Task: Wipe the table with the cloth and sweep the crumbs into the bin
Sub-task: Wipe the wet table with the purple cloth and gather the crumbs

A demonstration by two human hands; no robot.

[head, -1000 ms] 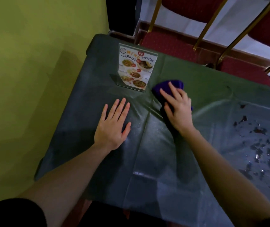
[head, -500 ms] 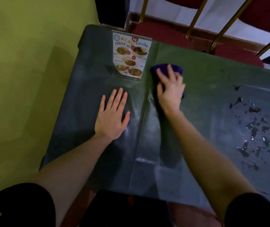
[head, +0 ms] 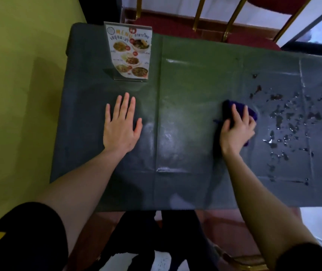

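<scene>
Purple crumpled cloth (head: 251,114) pinned to the dark green plastic-covered table (head: 195,79), right of centre, just left of the scattered dark crumbs and wet droplets (head: 285,122). Gripped by the right hand (head: 236,132), fingers (head: 235,114) curled down over the bunched fabric, thumb hooked along its left edge; purple showing past the fingertips and below the heel of the palm. Nearest crumbs just beside the cloth's right edge, rest strewn off toward the table's right end. Left hand (head: 122,127) flat on the tablecloth, well apart from the cloth, fingers straight and slightly spread, holding nothing. Upright clear acrylic menu stand with food photos (head: 130,52) at the far left corner, beyond the left hand, not touching it. Fold creases running across the shiny cover, one straight line between the two hands. Red-cushioned chairs with gold metal legs (head: 199,18) behind the far edge. Yellow-green wall (head: 19,75) along the left side. Black short sleeve with a yellow patch (head: 15,237) low at left.
</scene>
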